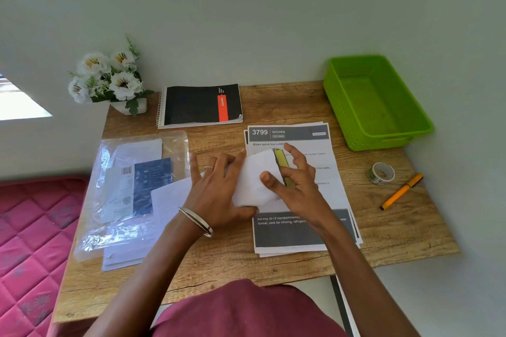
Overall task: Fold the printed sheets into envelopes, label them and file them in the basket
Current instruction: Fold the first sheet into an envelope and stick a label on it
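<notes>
Both my hands meet over a folded white sheet [256,183] with a yellow-green printed strip [282,167] showing at its fold. My left hand [216,191] holds its left side, thumb wrapped under the lower edge and fingers spread. My right hand [299,189] pinches the right side, thumb on top and fingers curled over the strip. Under them lies a stack of printed sheets [290,232] headed "3799 KITCHEN". A white envelope [169,194] lies partly beneath my left wrist. The green basket [339,96] stands at the back right, with nothing visible in it.
A plastic bag of envelopes [128,189] lies at the left. A black spiral notebook [197,105] and a pot of white flowers [109,79] stand at the back. A tape roll [380,172] and an orange pen [401,191] lie at the right. A red mattress [32,227] borders the table's left.
</notes>
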The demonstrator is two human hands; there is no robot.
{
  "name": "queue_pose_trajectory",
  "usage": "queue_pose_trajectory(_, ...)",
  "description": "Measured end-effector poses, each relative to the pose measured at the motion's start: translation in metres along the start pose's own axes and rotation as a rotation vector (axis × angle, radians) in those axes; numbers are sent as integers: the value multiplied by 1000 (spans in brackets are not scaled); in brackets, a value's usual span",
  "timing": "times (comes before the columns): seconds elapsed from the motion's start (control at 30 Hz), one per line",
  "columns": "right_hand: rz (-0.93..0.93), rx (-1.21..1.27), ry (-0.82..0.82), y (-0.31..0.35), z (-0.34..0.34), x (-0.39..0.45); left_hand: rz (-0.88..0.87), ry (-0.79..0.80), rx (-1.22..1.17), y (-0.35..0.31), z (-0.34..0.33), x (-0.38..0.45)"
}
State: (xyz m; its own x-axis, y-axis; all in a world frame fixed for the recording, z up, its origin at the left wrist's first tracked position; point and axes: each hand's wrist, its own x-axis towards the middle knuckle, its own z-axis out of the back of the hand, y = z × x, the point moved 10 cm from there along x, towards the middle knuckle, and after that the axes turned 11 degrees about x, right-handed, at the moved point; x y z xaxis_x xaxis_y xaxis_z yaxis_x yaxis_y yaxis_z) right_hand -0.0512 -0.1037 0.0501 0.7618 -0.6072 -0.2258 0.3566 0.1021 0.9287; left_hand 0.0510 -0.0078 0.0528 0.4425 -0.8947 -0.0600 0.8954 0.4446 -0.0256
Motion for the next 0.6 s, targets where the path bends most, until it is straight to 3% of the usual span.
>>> queue_pose_trajectory(0.07,34,92,-10,2,4,1,9,6,-8,-1,-1,0)
queue_pose_trajectory(0.2,2,386,-220,-11,25,-2,23,45,-17,2,-4,0)
queue_pose_trajectory(0.3,8,446,-314,-16,34,-6,31,65,-78,1,-6,2)
queue_pose_trajectory(0.5,96,467,-291,-9,33,-7,158,-112,-459,14,8,5)
queue_pose_trajectory(0.6,64,551,-257,-12,28,-9,212,-161,-518,20,20,4)
